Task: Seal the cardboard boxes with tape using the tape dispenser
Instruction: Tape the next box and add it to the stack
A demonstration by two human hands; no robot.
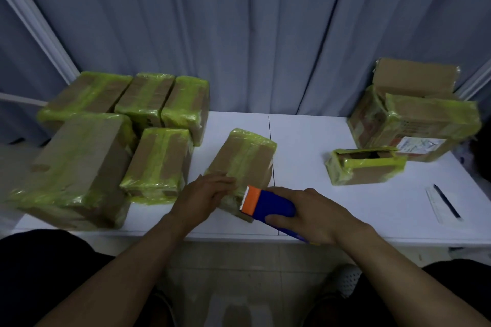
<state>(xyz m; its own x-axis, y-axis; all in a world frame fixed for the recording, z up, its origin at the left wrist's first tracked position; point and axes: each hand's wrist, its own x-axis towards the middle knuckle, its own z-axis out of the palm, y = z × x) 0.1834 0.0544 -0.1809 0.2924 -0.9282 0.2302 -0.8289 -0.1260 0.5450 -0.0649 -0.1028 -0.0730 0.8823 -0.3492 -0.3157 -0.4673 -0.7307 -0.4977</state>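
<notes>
A cardboard box (pixel 244 159) wrapped in yellow-green tape lies tilted at the middle of the white table (pixel 305 135). My left hand (pixel 206 195) rests flat on its near end, fingers together. My right hand (pixel 316 214) grips a blue tape dispenser (pixel 271 206) whose orange blade end touches the box's near right corner. A small box (pixel 364 166) with an open top stands to the right.
Several taped boxes (pixel 119 127) crowd the table's left side, the nearest one large (pixel 77 167). Larger boxes (pixel 417 117) are stacked at the back right. A ruler and a pen (pixel 442 203) lie near the right front edge. Grey curtains hang behind.
</notes>
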